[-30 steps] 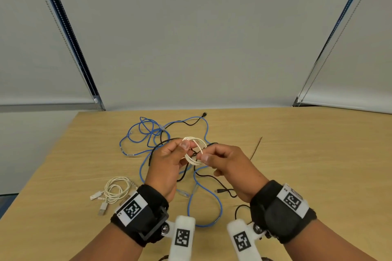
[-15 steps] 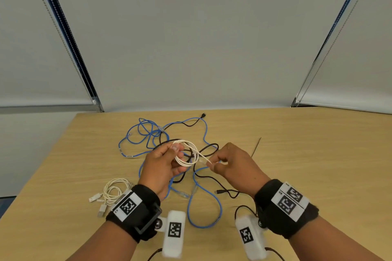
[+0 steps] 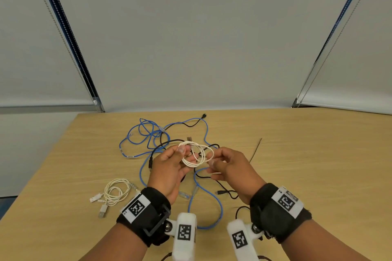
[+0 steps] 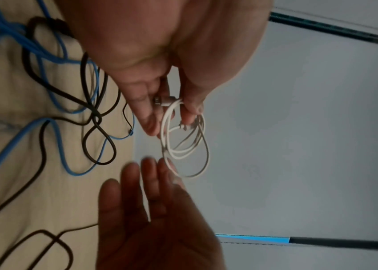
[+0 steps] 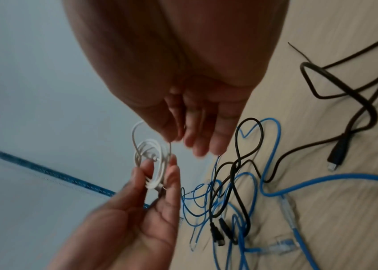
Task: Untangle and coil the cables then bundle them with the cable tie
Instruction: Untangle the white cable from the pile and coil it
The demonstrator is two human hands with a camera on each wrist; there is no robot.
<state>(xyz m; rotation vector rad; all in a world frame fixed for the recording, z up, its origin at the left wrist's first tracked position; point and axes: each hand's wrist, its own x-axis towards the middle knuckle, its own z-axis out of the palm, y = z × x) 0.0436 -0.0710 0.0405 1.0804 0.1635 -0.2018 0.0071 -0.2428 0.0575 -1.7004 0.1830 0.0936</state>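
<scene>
Hands (image 3: pixel 169 167) (image 3: pixel 229 165) — pinching white coil (image 3: pixel 196 154).

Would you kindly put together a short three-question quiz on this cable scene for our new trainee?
1. True or false: the white cable coil in the hands rests flat on the table.
2. Which cables lie tangled together on the table? A) blue cable and black cable B) red and green C) yellow and grey
3. Fill in: beside the left hand on the table lies a second, already coiled ____ cable.

Key:
1. False; the left hand pinches it in the air and the right hand holds its loop.
2. A
3. white
</scene>
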